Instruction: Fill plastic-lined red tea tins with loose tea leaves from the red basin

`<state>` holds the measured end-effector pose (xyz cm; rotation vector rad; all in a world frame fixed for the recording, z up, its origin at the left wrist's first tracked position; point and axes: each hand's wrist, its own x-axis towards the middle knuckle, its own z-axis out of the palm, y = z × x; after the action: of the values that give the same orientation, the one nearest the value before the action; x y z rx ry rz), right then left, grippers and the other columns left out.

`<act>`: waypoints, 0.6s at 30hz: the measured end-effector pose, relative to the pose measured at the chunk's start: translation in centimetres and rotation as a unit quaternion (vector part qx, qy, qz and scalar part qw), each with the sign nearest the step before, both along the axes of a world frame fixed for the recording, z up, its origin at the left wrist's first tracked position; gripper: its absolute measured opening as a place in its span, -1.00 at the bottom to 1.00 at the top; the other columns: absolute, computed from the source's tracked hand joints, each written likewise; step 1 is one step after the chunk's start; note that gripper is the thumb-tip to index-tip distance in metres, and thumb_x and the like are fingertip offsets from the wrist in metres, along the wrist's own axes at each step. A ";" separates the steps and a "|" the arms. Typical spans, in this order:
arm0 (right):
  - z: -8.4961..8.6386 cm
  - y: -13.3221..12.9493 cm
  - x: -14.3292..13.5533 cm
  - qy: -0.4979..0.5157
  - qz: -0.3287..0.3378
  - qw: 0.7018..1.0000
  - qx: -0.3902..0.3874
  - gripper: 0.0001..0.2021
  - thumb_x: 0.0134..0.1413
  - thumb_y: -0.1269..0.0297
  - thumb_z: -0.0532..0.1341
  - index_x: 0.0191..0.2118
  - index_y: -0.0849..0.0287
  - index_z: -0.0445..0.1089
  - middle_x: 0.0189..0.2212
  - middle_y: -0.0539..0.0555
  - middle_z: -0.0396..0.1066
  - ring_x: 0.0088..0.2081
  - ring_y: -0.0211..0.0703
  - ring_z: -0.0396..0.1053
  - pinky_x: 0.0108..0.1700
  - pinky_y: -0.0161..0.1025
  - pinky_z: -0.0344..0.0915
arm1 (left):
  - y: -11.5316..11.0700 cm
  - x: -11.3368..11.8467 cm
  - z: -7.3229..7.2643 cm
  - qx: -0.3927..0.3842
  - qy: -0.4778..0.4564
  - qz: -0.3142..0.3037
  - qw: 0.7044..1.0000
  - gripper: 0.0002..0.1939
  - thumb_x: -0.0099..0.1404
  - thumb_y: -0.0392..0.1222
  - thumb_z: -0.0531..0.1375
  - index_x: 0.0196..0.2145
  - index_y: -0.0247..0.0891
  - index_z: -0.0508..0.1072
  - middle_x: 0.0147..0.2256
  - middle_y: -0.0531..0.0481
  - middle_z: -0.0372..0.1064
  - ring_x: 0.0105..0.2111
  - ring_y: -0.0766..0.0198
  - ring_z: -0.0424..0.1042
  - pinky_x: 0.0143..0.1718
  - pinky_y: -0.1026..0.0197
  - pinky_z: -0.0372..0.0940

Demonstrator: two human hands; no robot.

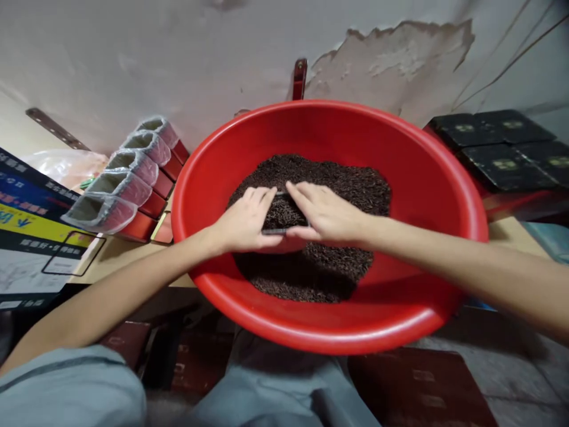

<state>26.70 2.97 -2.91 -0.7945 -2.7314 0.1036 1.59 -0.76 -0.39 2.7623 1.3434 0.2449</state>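
Both hands are over a big red basin that holds a heap of dark loose leaves, which look like tea. Between them is a small box with a dark rim, filled with the same leaves. My left hand grips the box's left side, its fingers closed against the rim. My right hand is pressed on the opposite side, fingers together along the edge. The box's lower part is mostly hidden.
Several red boxes with clear plastic liners stand in a row at the left, beside a printed carton. Black-topped boxes sit at the right. A peeling wall rises behind; dark red boxes lie below.
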 end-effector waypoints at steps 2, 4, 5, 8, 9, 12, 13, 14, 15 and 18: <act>0.1 0.0 0.2 -0.002 0.008 1.000 -0.004 0.07 0.31 -0.45 -0.14 0.52 0.49 -0.09 0.32 0.63 0.21 0.27 0.51 0.28 0.21 0.40 0.29 | -0.2 0.4 0.1 0.004 0.003 0.003 1.000 0.02 0.30 0.32 0.23 0.41 -0.54 0.12 0.31 -0.54 0.22 0.27 -0.30 0.26 0.33 -0.27 0.20; 0.1 -0.2 0.5 -0.003 0.010 1.000 -0.002 0.04 0.31 -0.45 -0.13 0.53 0.43 -0.07 0.33 0.58 0.22 0.30 0.51 0.25 0.25 0.40 0.25 | -0.6 0.8 0.3 0.005 0.008 0.009 1.000 0.00 0.29 0.32 0.24 0.39 -0.52 0.15 0.30 -0.53 0.24 0.25 -0.31 0.28 0.31 -0.28 0.21; 0.1 -0.4 0.6 -0.004 0.007 1.000 -0.002 0.04 0.31 -0.45 -0.13 0.53 0.43 -0.07 0.33 0.58 0.22 0.32 0.51 0.24 0.27 0.41 0.23 | -0.8 1.0 0.3 0.004 0.010 0.012 1.000 0.00 0.29 0.32 0.24 0.39 -0.51 0.17 0.29 -0.53 0.25 0.25 -0.31 0.28 0.31 -0.27 0.21; -0.1 -1.2 1.1 -0.007 0.005 1.000 -0.009 0.07 0.31 -0.45 -0.14 0.53 0.48 -0.09 0.35 0.61 0.19 0.34 0.53 0.20 0.30 0.43 0.19 | -1.4 1.4 0.2 0.002 0.008 0.007 1.000 0.00 0.30 0.35 0.22 0.39 -0.51 0.16 0.29 -0.54 0.24 0.25 -0.32 0.26 0.28 -0.25 0.23; -0.1 -1.4 1.3 -0.006 0.007 1.000 -0.011 0.06 0.31 -0.44 -0.13 0.53 0.48 -0.10 0.35 0.61 0.18 0.35 0.54 0.19 0.31 0.44 0.18 | -1.6 1.5 0.1 0.004 0.006 0.006 1.000 0.00 0.31 0.36 0.22 0.40 -0.49 0.15 0.29 -0.53 0.23 0.26 -0.33 0.25 0.27 -0.26 0.23; -0.1 -2.0 1.3 0.002 0.006 1.000 -0.021 0.04 0.33 -0.40 -0.07 0.55 0.44 -0.15 0.36 0.61 0.16 0.36 0.55 0.16 0.31 0.48 0.16 | -1.9 1.7 -0.2 0.002 -0.008 0.007 1.000 -0.01 0.30 0.35 0.23 0.41 -0.43 0.14 0.31 -0.51 0.22 0.26 -0.33 0.24 0.28 -0.29 0.21; 0.0 -2.1 1.2 0.004 0.007 1.000 -0.028 0.03 0.33 -0.39 -0.05 0.55 0.43 -0.16 0.37 0.60 0.14 0.37 0.56 0.16 0.31 0.49 0.16 | -1.9 1.7 -0.2 -0.001 -0.016 0.008 1.000 0.00 0.29 0.35 0.24 0.42 -0.41 0.15 0.31 -0.50 0.22 0.27 -0.33 0.24 0.30 -0.30 0.18; 0.1 -2.0 1.2 0.006 0.007 0.999 -0.037 0.03 0.32 -0.39 -0.03 0.56 0.41 -0.15 0.38 0.59 0.14 0.36 0.56 0.16 0.31 0.49 0.16 | -1.8 1.6 0.0 -0.008 -0.025 0.009 1.000 0.01 0.27 0.36 0.26 0.42 -0.40 0.16 0.32 -0.49 0.22 0.28 -0.33 0.23 0.31 -0.30 0.16; 0.2 -1.8 1.2 0.010 0.007 0.999 -0.051 0.03 0.31 -0.40 -0.02 0.56 0.37 -0.15 0.38 0.57 0.14 0.36 0.55 0.17 0.31 0.49 0.17 | -1.7 1.5 0.4 -0.022 -0.034 0.010 0.999 0.03 0.24 0.37 0.27 0.41 -0.39 0.18 0.32 -0.47 0.22 0.29 -0.33 0.22 0.32 -0.30 0.15; 0.2 0.4 2.0 0.033 -0.007 0.989 -0.145 0.01 0.28 -0.44 0.00 0.57 0.21 -0.13 0.40 0.43 0.16 0.36 0.46 0.22 0.33 0.42 0.22 | -0.2 0.2 2.0 -0.116 -0.082 0.029 0.990 0.01 0.19 0.45 0.26 0.38 -0.28 0.27 0.28 -0.35 0.31 0.27 -0.25 0.30 0.31 -0.21 0.20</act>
<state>28.69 3.33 -2.72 -0.8666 -2.6826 0.5244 1.84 -0.91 1.59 2.4597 1.3195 0.2905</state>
